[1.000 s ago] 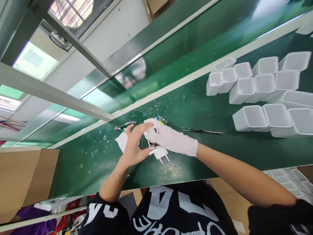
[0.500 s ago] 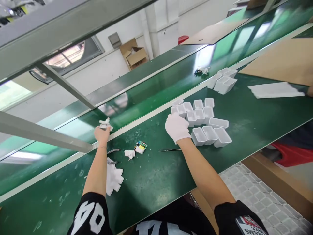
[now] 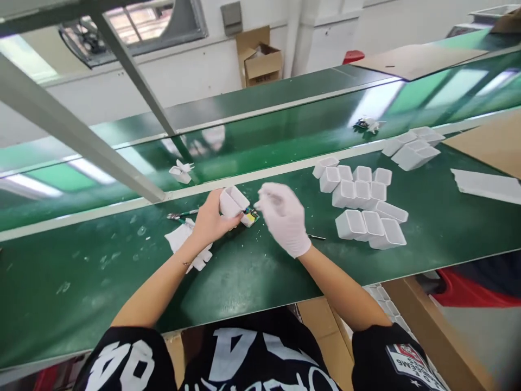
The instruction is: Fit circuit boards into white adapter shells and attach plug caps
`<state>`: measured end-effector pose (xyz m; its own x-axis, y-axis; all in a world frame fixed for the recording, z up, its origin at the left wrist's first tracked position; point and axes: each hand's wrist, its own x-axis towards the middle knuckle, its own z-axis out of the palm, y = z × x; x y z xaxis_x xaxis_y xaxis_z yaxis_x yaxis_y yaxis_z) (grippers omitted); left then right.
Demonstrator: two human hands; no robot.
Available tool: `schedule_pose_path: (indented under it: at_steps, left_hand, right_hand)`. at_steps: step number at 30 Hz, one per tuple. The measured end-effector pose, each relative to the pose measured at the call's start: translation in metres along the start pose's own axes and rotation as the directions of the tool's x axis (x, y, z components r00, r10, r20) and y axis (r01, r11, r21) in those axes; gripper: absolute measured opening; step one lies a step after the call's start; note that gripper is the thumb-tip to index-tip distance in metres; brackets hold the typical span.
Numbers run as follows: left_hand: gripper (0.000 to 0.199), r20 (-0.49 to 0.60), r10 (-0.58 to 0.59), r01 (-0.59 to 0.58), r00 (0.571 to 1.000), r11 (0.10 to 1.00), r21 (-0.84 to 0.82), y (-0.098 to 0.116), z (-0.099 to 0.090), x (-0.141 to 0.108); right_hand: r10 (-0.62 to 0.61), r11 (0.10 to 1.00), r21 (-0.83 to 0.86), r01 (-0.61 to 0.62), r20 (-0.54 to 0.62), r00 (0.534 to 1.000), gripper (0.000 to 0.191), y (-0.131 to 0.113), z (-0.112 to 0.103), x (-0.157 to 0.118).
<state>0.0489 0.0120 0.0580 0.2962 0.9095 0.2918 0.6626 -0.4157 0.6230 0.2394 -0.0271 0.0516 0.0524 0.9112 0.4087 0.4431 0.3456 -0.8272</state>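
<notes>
My bare left hand grips a white open-topped plastic case, tilted above the bench; its top shows two openings, and I cannot tell whether it is two cases pressed together. Just beside the case and partly behind my left fingertips lies a small circuit board with a yellow part. My right hand, in a white glove, hovers right of the board, its fingers loosely curled and slightly blurred, with nothing visible in them. Tweezers stick out from behind that glove. An empty white glove lies under my left forearm.
Rows of white cases stand to the right, with more farther back. A white plug piece sits on the green conveyor beyond the pale rail. Pliers lie by the loose glove. A slanted metal post rises at left.
My left hand has let go of the white plug piece on the conveyor and come back to the bench, now holding a case. My right hand has moved left, away from the case rows. The view has turned.
</notes>
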Motion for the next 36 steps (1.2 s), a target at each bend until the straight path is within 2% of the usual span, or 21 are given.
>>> schedule_pose_path:
  at_steps: [1,2,4,6,7,9,11,13,15,17,20,23,25,28,31,36]
  left_hand:
    - [0.052,-0.043,-0.034,0.033,0.999,0.999,-0.010,-0.005,-0.006,-0.006]
    - [0.051,-0.072,-0.075,0.073,0.995,0.997,-0.038,-0.012,-0.012,-0.013]
    - [0.057,-0.102,-0.168,0.150,0.981,0.975,-0.163,-0.029,-0.019,-0.029]
    - [0.064,-0.130,-0.248,0.194,0.960,0.924,-0.329,-0.046,-0.019,-0.042]
    - [0.066,-0.146,-0.278,0.202,0.949,0.897,-0.394,-0.053,-0.017,-0.047]
    - [0.067,-0.168,-0.325,0.214,0.931,0.856,-0.471,-0.065,-0.012,-0.053]
    - [0.065,-0.171,-0.352,0.225,0.920,0.834,-0.504,-0.073,-0.007,-0.054]
    - [0.064,-0.160,-0.367,0.230,0.916,0.810,-0.540,-0.076,-0.005,-0.052]
    - [0.065,-0.135,-0.358,0.226,0.924,0.796,-0.562,-0.076,-0.004,-0.051]
    - [0.066,-0.100,-0.325,0.217,0.940,0.799,-0.561,-0.074,-0.005,-0.053]
    - [0.065,-0.068,-0.268,0.201,0.961,0.848,-0.490,-0.069,-0.005,-0.058]
    - [0.062,-0.038,-0.201,0.171,0.979,0.906,-0.388,-0.063,-0.003,-0.061]
    - [0.058,-0.012,-0.139,0.126,0.990,0.923,-0.364,-0.059,-0.003,-0.061]
    - [0.053,-0.010,-0.049,0.042,0.999,0.930,-0.366,-0.057,-0.004,-0.060]
    - [0.054,0.014,-0.017,0.021,1.000,0.923,-0.384,-0.057,-0.005,-0.062]
    - [0.061,0.112,-0.111,0.143,0.987,0.928,-0.344,-0.052,-0.005,-0.066]
  right_hand:
    - [0.046,0.999,0.028,-0.045,-0.051,0.998,0.040,0.003,-0.002,0.001]
    - [0.087,0.996,0.017,-0.087,-0.054,0.995,0.042,0.006,-0.003,0.003]
    - [0.129,0.986,-0.112,-0.120,0.077,0.989,0.043,0.011,-0.003,0.007]
    - [0.148,0.965,-0.247,-0.088,0.234,0.961,0.046,0.014,0.003,0.008]
    - [0.158,0.955,-0.285,-0.076,0.278,0.948,0.050,0.015,0.009,0.006]
    - [0.185,0.935,-0.347,-0.064,0.327,0.927,0.057,0.017,0.021,0.002]
    - [0.213,0.916,-0.398,-0.052,0.371,0.904,0.054,0.020,0.030,0.000]
    - [0.219,0.915,-0.403,-0.030,0.433,0.874,0.044,0.025,0.032,0.001]
    - [0.217,0.925,-0.379,-0.022,0.482,0.849,0.044,0.030,0.026,0.005]
    - [0.241,0.925,-0.376,-0.055,0.469,0.849,0.049,0.034,0.017,0.010]
    - [0.323,0.889,-0.435,-0.143,0.375,0.869,0.048,0.032,0.010,0.013]
    - [0.393,0.826,-0.534,-0.182,0.312,0.865,0.062,0.021,0.017,0.006]
    - [0.419,0.747,-0.648,-0.148,0.287,0.861,0.068,0.012,0.025,0.000]
    - [0.423,0.652,-0.755,-0.068,0.287,0.860,0.047,0.005,0.031,-0.005]
    - [0.388,0.682,-0.731,-0.024,0.334,0.859,0.036,0.006,0.030,-0.005]
    - [0.304,0.774,-0.633,-0.009,0.360,0.882,0.042,0.016,0.024,-0.005]
